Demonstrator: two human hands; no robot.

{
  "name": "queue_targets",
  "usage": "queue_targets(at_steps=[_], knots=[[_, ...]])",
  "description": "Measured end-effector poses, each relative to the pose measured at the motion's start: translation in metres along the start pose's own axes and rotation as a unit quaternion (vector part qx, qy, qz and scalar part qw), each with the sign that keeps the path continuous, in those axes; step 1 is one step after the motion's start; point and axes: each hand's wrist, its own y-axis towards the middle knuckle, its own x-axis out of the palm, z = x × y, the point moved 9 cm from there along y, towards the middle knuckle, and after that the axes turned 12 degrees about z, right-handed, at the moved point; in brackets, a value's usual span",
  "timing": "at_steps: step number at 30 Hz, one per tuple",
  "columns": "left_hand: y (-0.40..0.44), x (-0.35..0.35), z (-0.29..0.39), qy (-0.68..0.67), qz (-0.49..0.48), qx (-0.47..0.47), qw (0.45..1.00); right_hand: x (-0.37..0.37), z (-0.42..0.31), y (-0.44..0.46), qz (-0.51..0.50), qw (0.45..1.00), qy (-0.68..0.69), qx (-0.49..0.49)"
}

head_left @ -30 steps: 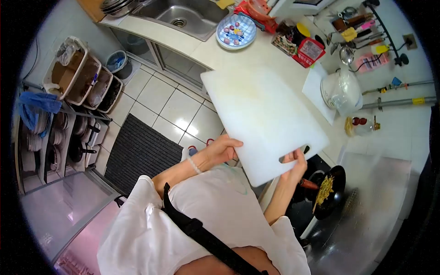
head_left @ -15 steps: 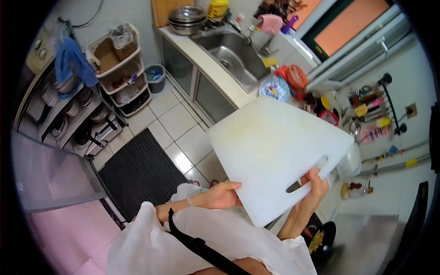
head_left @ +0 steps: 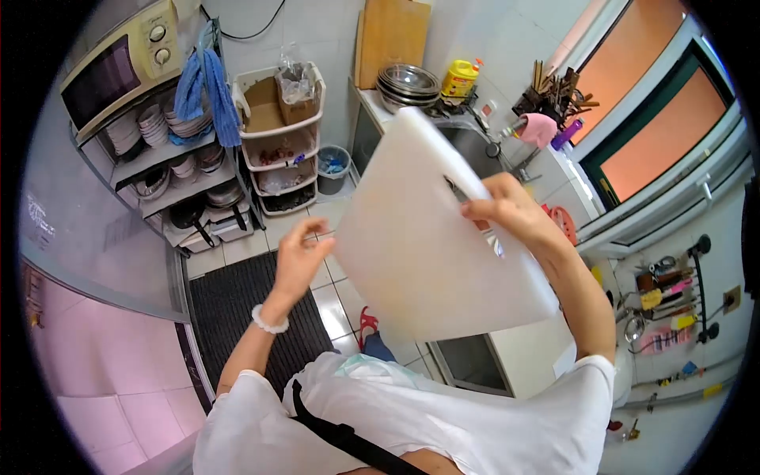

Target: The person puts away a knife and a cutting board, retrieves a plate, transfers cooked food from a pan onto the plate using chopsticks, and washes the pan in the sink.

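A white cutting board (head_left: 431,237) is held up tilted in front of my body, above the floor and the counter edge. My right hand (head_left: 514,210) is closed on its handle side, with the thumb over the face by the long slot and the other fingers behind, partly hidden. To the left of the board, my left hand (head_left: 299,260) is raised with fingers apart and slightly curled. It holds nothing and appears just clear of the board's left edge. A pale beaded bracelet (head_left: 269,320) circles my left wrist.
Behind the board lies a steel sink (head_left: 467,150), partly covered from view. Stacked metal bowls (head_left: 408,83) and a yellow bottle (head_left: 459,79) stand beside it. Further left are a tiered plastic rack (head_left: 277,146), a grey bin (head_left: 332,170) and a dish shelf (head_left: 174,170). A dark mat (head_left: 257,317) covers some floor.
The board has turned and swung left in view, its handle slot now at the upper right. My left hand has come off its lower edge and risen left. The view has shifted leftward.
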Motion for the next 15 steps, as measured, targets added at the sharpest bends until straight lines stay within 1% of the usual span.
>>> queue_targets(at_steps=[2, 3, 4, 5, 6, 7, 8, 9, 10, 11, 12, 14, 15], knots=[[0.028, -0.003, -0.014, 0.119, 0.012, 0.035, 0.992, 0.011, 0.001, 0.031, -0.047, 0.999, -0.012, -0.011], [0.035, 0.005, -0.036, 0.141, -0.038, 0.016, 0.989, 0.016, -0.002, 0.045, -0.054, 0.997, 0.012, -0.048], [0.042, 0.013, -0.065, 0.163, -0.089, -0.005, 0.983, 0.019, -0.009, 0.052, -0.08, 0.994, 0.006, -0.071], [0.048, 0.021, -0.1, 0.167, -0.167, -0.014, 0.972, 0.021, -0.017, 0.056, -0.107, 0.99, -0.006, -0.094], [0.05, 0.028, -0.118, 0.091, -0.176, -0.036, 0.979, 0.021, -0.026, 0.061, -0.131, 0.984, -0.017, -0.117], [0.052, 0.033, -0.131, 0.089, -0.206, -0.09, 0.97, 0.019, -0.034, 0.063, -0.148, 0.977, -0.024, -0.152], [0.052, 0.038, -0.143, 0.083, -0.234, -0.146, 0.958, 0.016, -0.05, 0.06, -0.151, 0.961, -0.006, -0.234], [0.055, 0.042, -0.14, 0.088, -0.233, -0.15, 0.957, 0.015, -0.052, 0.063, -0.166, 0.953, -0.025, -0.253], [0.058, 0.043, -0.134, 0.079, -0.202, -0.168, 0.962, 0.015, -0.054, 0.065, -0.182, 0.943, -0.045, -0.274], [0.064, 0.041, -0.127, 0.071, -0.169, -0.182, 0.966, 0.009, -0.064, 0.064, -0.193, 0.936, -0.02, -0.295], [0.066, 0.044, -0.12, 0.078, -0.164, -0.183, 0.966, 0.003, -0.069, 0.071, -0.195, 0.934, -0.014, -0.3], [0.079, 0.032, -0.098, 0.036, -0.042, -0.149, 0.987, -0.004, -0.079, 0.08, -0.193, 0.888, -0.128, -0.397], [0.081, 0.031, -0.092, 0.043, -0.042, -0.15, 0.987, -0.012, -0.081, 0.086, -0.18, 0.873, -0.157, -0.425]])
